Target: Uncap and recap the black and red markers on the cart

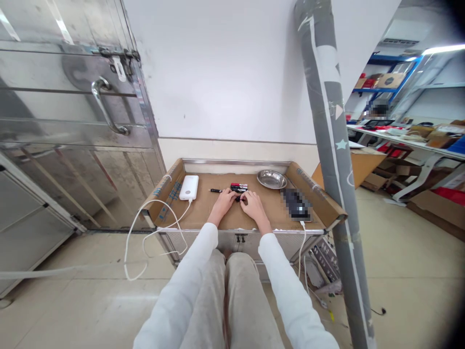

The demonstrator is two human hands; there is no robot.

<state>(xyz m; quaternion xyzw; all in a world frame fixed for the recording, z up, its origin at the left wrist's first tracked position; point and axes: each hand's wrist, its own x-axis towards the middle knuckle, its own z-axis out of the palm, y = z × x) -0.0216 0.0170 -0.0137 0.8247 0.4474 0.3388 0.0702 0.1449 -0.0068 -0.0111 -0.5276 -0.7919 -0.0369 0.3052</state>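
My left hand (224, 203) and my right hand (253, 207) are close together over a cardboard-covered tabletop (198, 213). Both have curled, closed fingers, meeting at a small dark object (238, 198) too small and too covered to name. Just beyond the fingertips lies a group of pens (239, 186), one with red parts and others mostly black. To the left, a black pen (215, 190) with a light tip points away from my left hand; whether the hand touches it I cannot tell.
A white power bank (189, 187) with a white cable (178, 220) lies at left. At right are a round metal bowl (271, 179) and a blurred dark phone (296, 204) on a cable. A tall grey wrapped roll (330, 145) leans beside the table; a metal door (72, 97) stands left.
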